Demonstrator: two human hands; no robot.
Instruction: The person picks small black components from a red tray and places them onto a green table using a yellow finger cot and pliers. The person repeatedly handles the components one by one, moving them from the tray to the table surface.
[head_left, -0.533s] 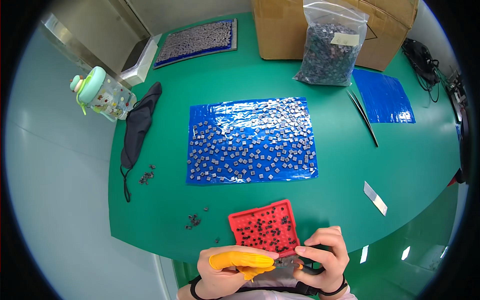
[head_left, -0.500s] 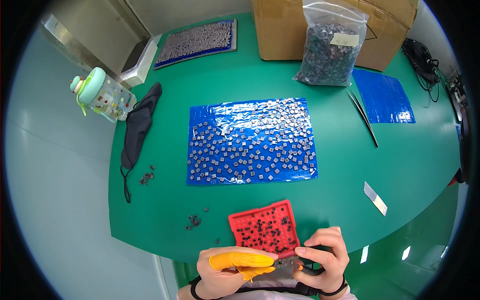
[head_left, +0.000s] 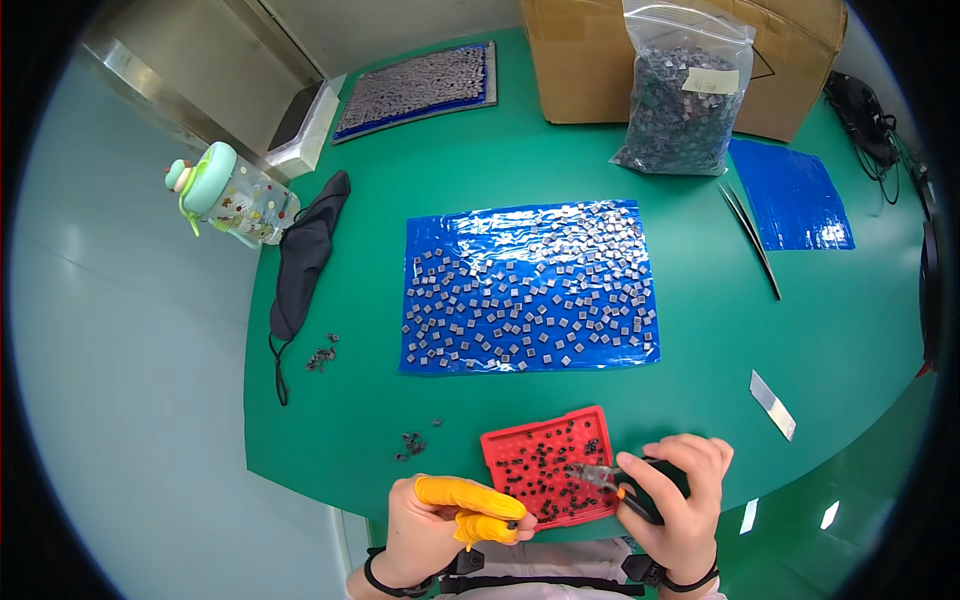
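My left hand point(head_left: 415, 535) is at the near left corner of a shallow red tray point(head_left: 540, 424), with yellow covers over some fingers. Its fingertips pinch a small black part point(head_left: 512, 524). Over the tray's right side, my right hand point(head_left: 690, 495) is wrapped round a pair of cutting pliers point(head_left: 597, 476) with black and orange handles. The metal jaws point left above the tray floor, where many small black parts lie scattered; whether the jaws touch any, I cannot tell. Beyond the tray lies a blue sheet point(head_left: 425, 345) covered in small grey square pieces.
Small dark scraps point(head_left: 410, 445) lie left of the tray. Tweezers point(head_left: 752, 240), a blade point(head_left: 773, 405) and another blue sheet point(head_left: 795, 200) are to the right. Farther back are a filled bag point(head_left: 685, 110), a cardboard box point(head_left: 575, 70), a bottle point(head_left: 250, 205) and a black mask point(head_left: 303, 260).
My hands have moved apart from the tray's near edge. The pliers went forward over the tray, while my left hand keeps its pinch. The whole view has shifted slightly.
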